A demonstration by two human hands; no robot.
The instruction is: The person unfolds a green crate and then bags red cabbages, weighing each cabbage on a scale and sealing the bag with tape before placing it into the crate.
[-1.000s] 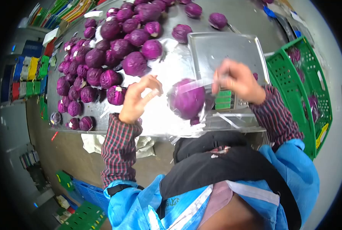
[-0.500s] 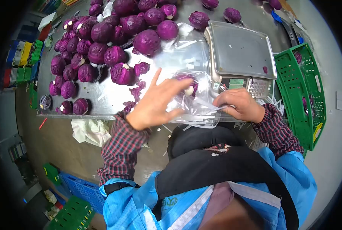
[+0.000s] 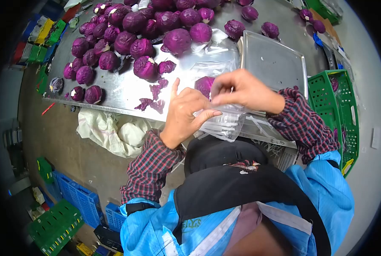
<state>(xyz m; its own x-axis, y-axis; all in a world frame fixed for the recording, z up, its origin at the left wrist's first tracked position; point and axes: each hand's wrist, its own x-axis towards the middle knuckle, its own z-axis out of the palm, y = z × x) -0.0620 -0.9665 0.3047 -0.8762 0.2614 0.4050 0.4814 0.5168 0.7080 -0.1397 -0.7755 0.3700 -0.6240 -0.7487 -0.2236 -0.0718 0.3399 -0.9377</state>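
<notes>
A red cabbage point(image 3: 204, 85) lies on the metal table beside the scale, partly hidden by my hands. Clear plastic bagging point(image 3: 224, 121) spreads around it and over the table's front edge. My left hand point(image 3: 186, 110) is at the near left of this cabbage, thumb and bent fingers closing on the plastic while one finger points up. Just right of it, my right hand point(image 3: 246, 91) pinches the plastic close to the cabbage; its fingertips are slightly blurred.
Many red cabbages point(image 3: 176, 41) are heaped at the back left. Loose purple leaves point(image 3: 155, 90) lie left of my hands. A weighing scale point(image 3: 274, 62) stands at the right, with green crates point(image 3: 327, 100) beyond it. A white sack point(image 3: 109, 132) sits below the table edge.
My right hand has moved left and up from the scale's front to the cabbage, now covering part of it. My left hand's fingers have bent in toward the plastic. The view has shifted slightly.
</notes>
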